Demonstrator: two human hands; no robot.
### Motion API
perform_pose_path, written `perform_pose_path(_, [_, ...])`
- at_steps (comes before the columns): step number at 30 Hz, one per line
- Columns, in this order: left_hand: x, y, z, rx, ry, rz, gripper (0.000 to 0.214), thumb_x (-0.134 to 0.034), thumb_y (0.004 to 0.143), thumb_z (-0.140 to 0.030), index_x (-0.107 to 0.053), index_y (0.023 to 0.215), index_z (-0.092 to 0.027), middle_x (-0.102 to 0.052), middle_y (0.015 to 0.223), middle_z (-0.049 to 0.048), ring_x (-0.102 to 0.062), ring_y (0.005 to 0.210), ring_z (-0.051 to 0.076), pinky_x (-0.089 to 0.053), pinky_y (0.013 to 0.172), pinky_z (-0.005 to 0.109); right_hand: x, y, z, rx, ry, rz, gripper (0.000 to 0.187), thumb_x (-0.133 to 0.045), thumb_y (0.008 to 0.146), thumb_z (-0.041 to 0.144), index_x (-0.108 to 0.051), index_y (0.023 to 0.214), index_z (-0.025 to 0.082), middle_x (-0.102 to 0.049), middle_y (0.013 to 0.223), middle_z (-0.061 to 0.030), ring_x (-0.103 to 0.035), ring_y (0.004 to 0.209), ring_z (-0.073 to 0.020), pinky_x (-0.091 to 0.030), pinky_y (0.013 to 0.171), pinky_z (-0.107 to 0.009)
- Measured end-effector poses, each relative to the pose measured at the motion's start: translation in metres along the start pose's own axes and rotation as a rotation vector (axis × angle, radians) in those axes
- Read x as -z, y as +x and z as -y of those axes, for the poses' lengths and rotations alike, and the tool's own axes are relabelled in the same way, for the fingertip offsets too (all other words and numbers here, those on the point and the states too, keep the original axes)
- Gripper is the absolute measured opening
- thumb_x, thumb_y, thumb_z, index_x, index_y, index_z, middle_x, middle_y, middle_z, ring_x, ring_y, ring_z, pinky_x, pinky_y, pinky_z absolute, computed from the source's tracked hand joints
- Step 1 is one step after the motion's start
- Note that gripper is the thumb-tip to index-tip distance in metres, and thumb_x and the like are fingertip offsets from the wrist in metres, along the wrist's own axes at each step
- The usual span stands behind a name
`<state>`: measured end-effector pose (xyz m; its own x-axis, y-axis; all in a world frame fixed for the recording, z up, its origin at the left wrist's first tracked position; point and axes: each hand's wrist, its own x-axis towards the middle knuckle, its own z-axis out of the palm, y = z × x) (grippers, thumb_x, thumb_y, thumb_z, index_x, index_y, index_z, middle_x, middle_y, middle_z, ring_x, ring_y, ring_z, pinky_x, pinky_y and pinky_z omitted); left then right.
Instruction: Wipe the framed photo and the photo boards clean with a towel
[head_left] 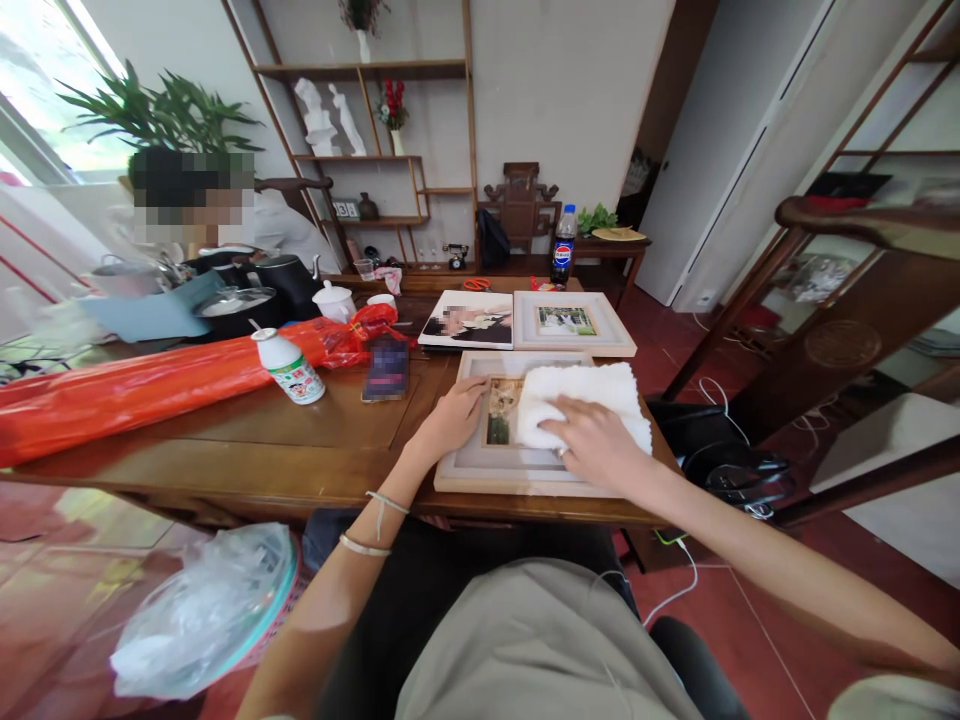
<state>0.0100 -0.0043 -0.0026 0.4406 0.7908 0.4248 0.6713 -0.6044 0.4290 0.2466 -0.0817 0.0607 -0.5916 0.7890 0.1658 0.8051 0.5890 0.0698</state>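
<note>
In front of me on the wooden table lies a light wood picture frame point(517, 481) with a small photo point(498, 410) in its middle. My left hand point(459, 415) rests on the frame's left side, fingers stretched toward the photo. A white towel point(600, 385) is spread over the right part of the frame and hides some of the photo. My right hand point(592, 440) presses on this towel with bent fingers. Behind it are a second framed photo point(568, 320) and a white-edged photo panel point(469, 318), side by side.
Left of the frame lie a phone point(385, 370), a tilted white bottle point(289, 367) and a long red plastic-wrapped roll point(172, 380). A cola bottle point(562, 247) stands behind the photos. Another person point(285, 225) sits at the far left. A bag-lined bin point(217, 610) is below.
</note>
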Motion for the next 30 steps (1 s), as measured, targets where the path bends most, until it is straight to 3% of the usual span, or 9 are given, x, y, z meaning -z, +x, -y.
perform_pose_path(3, [-0.002,0.000,-0.001,0.014,0.000,-0.012,0.037,-0.034,0.091,-0.013,-0.058,0.119,-0.013,-0.053,0.131,0.0129,-0.047,0.125,0.021,-0.037,0.107,0.043,-0.002,0.024,-0.018,-0.104,-0.097,-0.003,0.040,-0.050,0.074,0.010,-0.065,0.111,0.017,-0.055,0.128,-0.0166,-0.051,0.114,-0.0323,-0.044,0.088,-0.042])
perform_pose_path(5, [-0.003,0.000,0.000,0.025,-0.001,-0.012,0.037,-0.033,0.090,-0.013,-0.058,0.118,-0.012,-0.053,0.131,0.0137,-0.046,0.126,0.022,-0.037,0.107,0.044,0.002,0.033,-0.013,-0.130,-0.118,0.010,0.038,-0.048,0.075,0.011,-0.065,0.109,0.016,-0.058,0.122,-0.0172,-0.054,0.108,-0.0318,-0.045,0.082,-0.040])
perform_pose_path(11, [-0.006,0.005,0.010,0.011,0.000,-0.018,0.039,-0.036,0.086,-0.008,-0.059,0.118,-0.011,-0.055,0.129,0.0140,-0.050,0.122,0.022,-0.039,0.106,0.041,0.015,0.023,0.068,0.096,-0.012,0.079,0.026,-0.047,0.078,0.016,-0.066,0.095,0.018,-0.064,0.091,-0.0126,-0.058,0.085,-0.0263,-0.044,0.067,-0.034])
perform_pose_path(14, [-0.006,0.008,0.015,0.022,0.027,0.023,0.042,-0.038,0.081,-0.003,-0.060,0.115,-0.012,-0.057,0.128,0.0126,-0.051,0.121,0.022,-0.039,0.107,0.040,0.008,0.015,0.103,0.116,-0.048,0.002,0.022,-0.046,0.080,0.018,-0.066,0.090,0.016,-0.062,0.098,-0.0177,-0.055,0.092,-0.0312,-0.043,0.069,-0.039])
perform_pose_path(16, [-0.004,0.008,0.016,0.024,0.023,0.032,0.046,-0.039,0.077,0.000,-0.060,0.117,-0.012,-0.056,0.129,0.0125,-0.051,0.122,0.022,-0.039,0.107,0.040,0.000,0.012,0.112,0.089,-0.075,-0.055,0.024,-0.045,0.081,0.016,-0.066,0.092,0.016,-0.060,0.106,-0.0208,-0.053,0.100,-0.0342,-0.043,0.074,-0.042])
perform_pose_path(20, [-0.002,0.003,0.010,0.013,-0.019,0.000,0.059,-0.036,0.070,0.006,-0.057,0.122,-0.013,-0.053,0.132,0.0121,-0.047,0.125,0.022,-0.037,0.109,0.042,-0.002,0.000,0.096,0.065,-0.081,-0.040,0.025,-0.048,0.078,0.013,-0.066,0.094,0.017,-0.059,0.107,-0.0200,-0.053,0.101,-0.0337,-0.044,0.075,-0.042])
perform_pose_path(25, [-0.002,0.000,0.008,0.016,-0.051,0.018,0.061,-0.036,0.067,0.006,-0.057,0.123,-0.009,-0.051,0.134,0.0152,-0.045,0.127,0.024,-0.034,0.111,0.043,0.022,-0.036,0.043,-0.044,-0.096,0.069,0.031,-0.047,0.071,0.007,-0.069,0.091,0.017,-0.063,0.105,-0.0166,-0.057,0.097,-0.0295,-0.046,0.075,-0.039])
perform_pose_path(30, [-0.003,0.001,0.012,0.004,-0.055,0.024,0.065,-0.037,0.067,0.005,-0.055,0.126,-0.014,-0.050,0.135,0.0119,-0.042,0.129,0.024,-0.032,0.111,0.045,0.034,-0.056,-0.007,-0.121,-0.075,0.099,0.035,-0.045,0.064,0.004,-0.070,0.083,0.020,-0.065,0.110,-0.0101,-0.059,0.096,-0.0271,-0.044,0.083,-0.039])
